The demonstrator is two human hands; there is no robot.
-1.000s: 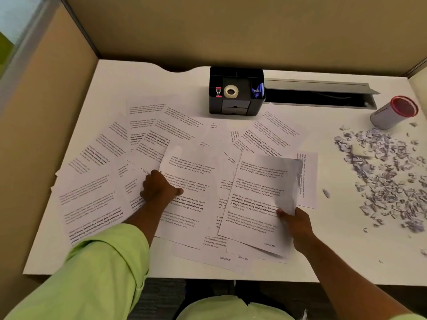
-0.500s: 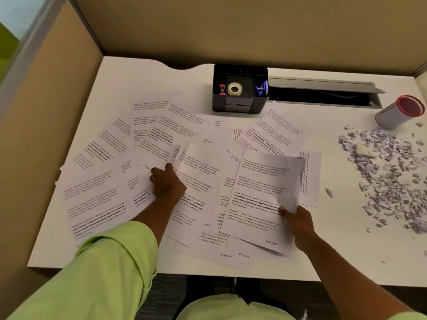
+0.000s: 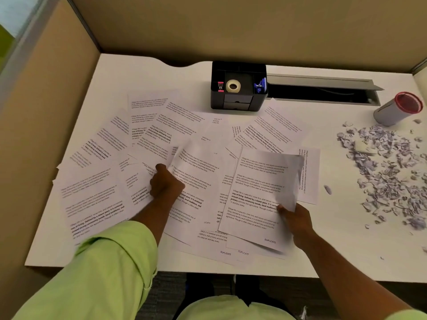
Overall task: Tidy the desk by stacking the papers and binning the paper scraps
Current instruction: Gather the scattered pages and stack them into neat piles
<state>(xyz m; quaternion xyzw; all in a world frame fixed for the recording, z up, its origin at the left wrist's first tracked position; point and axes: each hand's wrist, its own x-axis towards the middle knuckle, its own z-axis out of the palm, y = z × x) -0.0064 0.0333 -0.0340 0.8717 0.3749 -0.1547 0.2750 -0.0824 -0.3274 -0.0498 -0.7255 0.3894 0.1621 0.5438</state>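
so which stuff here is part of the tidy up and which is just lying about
Part of the job:
printed sheets
sheet in left hand
sheet in right hand
paper scraps
red-rimmed bin

Just lying about:
black organiser
tape roll
cable tray

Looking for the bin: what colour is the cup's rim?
Red, on a grey cup; head view.

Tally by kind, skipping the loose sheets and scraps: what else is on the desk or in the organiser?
Black desk organiser: 1
White tape roll in its middle compartment: 1
Grey cylindrical cup with red rim, lying on its side: 1
Pink-and-black item, organiser's left slot, too small to identify: 1
Blue item, right slot, too small to identify: 1
Total: 5
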